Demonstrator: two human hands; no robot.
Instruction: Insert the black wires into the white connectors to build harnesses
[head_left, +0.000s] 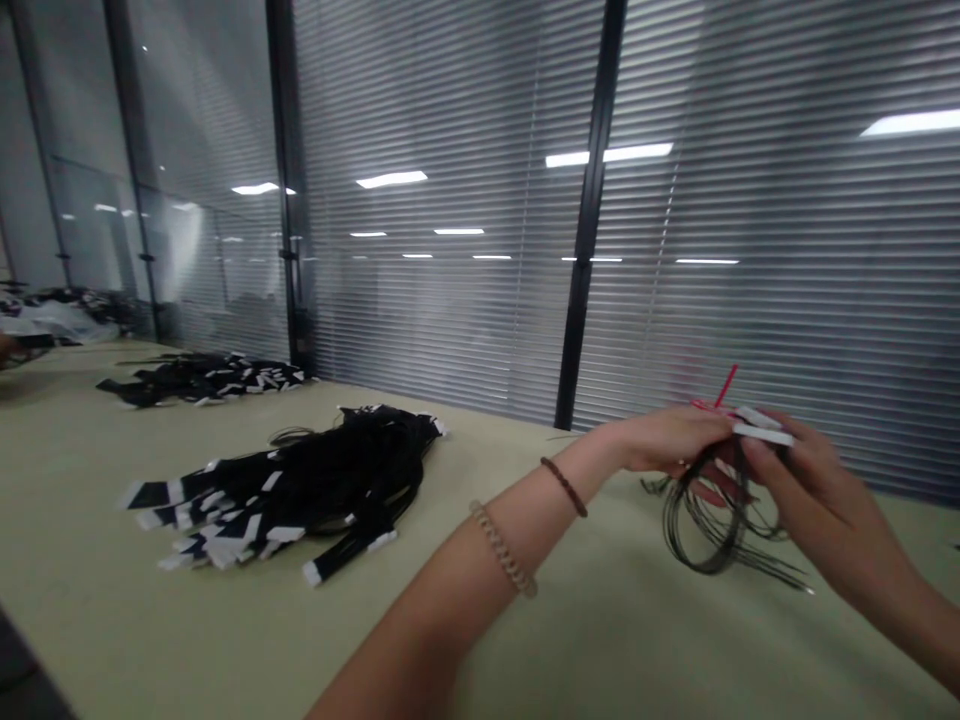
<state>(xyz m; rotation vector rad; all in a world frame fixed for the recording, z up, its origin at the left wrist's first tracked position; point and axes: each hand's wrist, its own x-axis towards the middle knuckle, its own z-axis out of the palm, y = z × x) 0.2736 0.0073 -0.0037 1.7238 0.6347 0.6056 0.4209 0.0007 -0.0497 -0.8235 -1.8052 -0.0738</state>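
At four o'clock above the tabletop (240, 640), the left hand (679, 440) and right hand (821, 480), fingers curled nearly closed, pinch the looped cable bundle (737, 505) by its white connectors (763, 436); a firm, even pinch should keep loops untangled.

White strip (763, 434): no letters or numbers that can be read.
Red strip (726, 386): no words to read.
Big black bundle (352, 465): its white ends (229, 546) are too blurry to read.
Far black bundle (180, 378): too small to read.
Window blinds (450, 330): no signs to read.
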